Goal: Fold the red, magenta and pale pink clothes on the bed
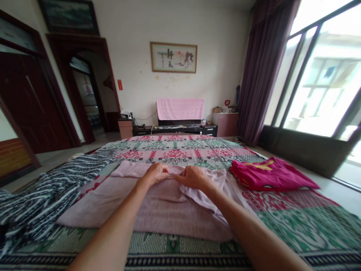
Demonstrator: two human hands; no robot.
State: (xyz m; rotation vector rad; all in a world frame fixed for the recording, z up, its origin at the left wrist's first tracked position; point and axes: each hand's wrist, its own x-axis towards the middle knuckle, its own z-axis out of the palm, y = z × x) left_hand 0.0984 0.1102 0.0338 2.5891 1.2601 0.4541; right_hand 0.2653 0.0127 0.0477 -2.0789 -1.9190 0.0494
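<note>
A pale pink garment (pixel 169 222) lies spread on the patterned bed cover, its far part folded over and the right side rumpled. My left hand (pixel 157 172) is closed, pinching the cloth near the middle of the far fold. Close beside it, my right hand (pixel 193 177) also pinches the fabric, thumb pointing toward the left hand. Only a small gap separates the two hands. Both forearms reach across the near part of the garment and hide some of it.
Left of the garment lies a crumpled black-and-white striped cloth (pixel 56 195). A folded magenta garment (pixel 278 175) rests at the right. The patterned bed cover (pixel 304 226) extends under everything. Beyond the bed stands a low black cabinet (pixel 180 130), with a pink cloth (pixel 180 109) draped above it.
</note>
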